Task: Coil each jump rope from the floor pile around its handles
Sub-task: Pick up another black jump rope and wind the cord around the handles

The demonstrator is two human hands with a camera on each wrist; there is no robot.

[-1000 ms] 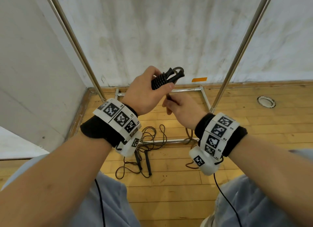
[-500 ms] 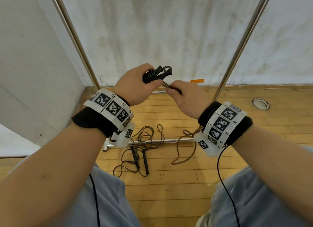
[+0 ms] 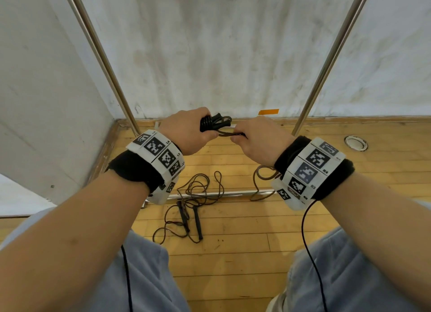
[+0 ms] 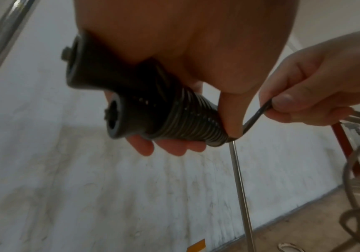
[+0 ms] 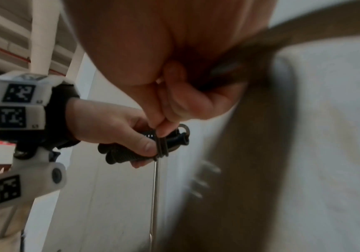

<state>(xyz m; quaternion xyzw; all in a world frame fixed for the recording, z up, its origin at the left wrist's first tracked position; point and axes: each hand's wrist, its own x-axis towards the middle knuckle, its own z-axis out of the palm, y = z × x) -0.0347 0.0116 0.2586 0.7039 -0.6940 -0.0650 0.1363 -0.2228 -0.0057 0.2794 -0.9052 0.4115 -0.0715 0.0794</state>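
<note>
My left hand (image 3: 186, 132) grips a pair of black jump-rope handles (image 3: 211, 123) held side by side, with dark rope wound in tight turns around them (image 4: 187, 119). My right hand (image 3: 256, 137) pinches the free length of that rope (image 4: 259, 112) just right of the handles. The loose tail (image 3: 260, 183) hangs below my right wrist toward the floor. A second jump rope (image 3: 193, 209) lies uncoiled on the wooden floor between my knees, its two black handles side by side.
A metal rack frame stands ahead: two slanted poles (image 3: 100, 55) (image 3: 333, 55) and a floor bar (image 3: 221, 193) across the boards. White walls close the corner. A round floor fitting (image 3: 355, 142) sits at the right; orange tape (image 3: 268, 112) marks the baseboard.
Both hands dropped a little and my right hand swung from under the handles to their right side, drawing the rope along. The hanging tail rose and shortened.
</note>
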